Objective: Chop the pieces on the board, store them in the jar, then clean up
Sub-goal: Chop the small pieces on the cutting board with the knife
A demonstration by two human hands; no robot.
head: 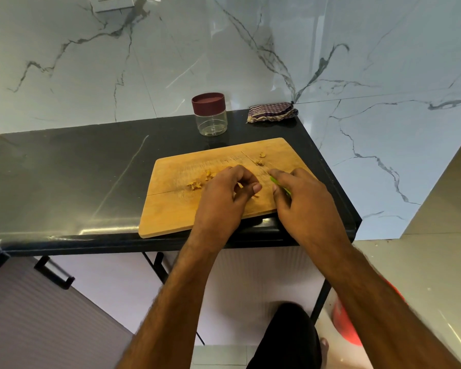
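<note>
Pieces [194, 185] of a tan, fibrous food lie scattered on the wooden board [171, 209]: one clump left of centre, another just beyond it [209, 174], two small bits [261, 159] toward the far right. Board sits at the near right corner of the dark counter [64, 169]. Step in hand, by my reading: chopping, not yet finished. Left hand [224, 198] is over the board's middle, fingers curled, thumb tip near the fingertips; whether it pinches a piece underneath I cannot tell, the palm hides it. Right hand [301, 201] grips a green-handled knife [280, 186], fingers wrapped on the handle, forefinger extended forward; the blade itself is barely discernible. Jar [210, 115] stands beyond the board, near its far edge, clear, empty, maroon lid on. Striped cloth [272, 112] lies folded in the far right corner. Next move likely calls for gathering the scattered pieces under the blade, then removing the lid before any transfer.
</note>
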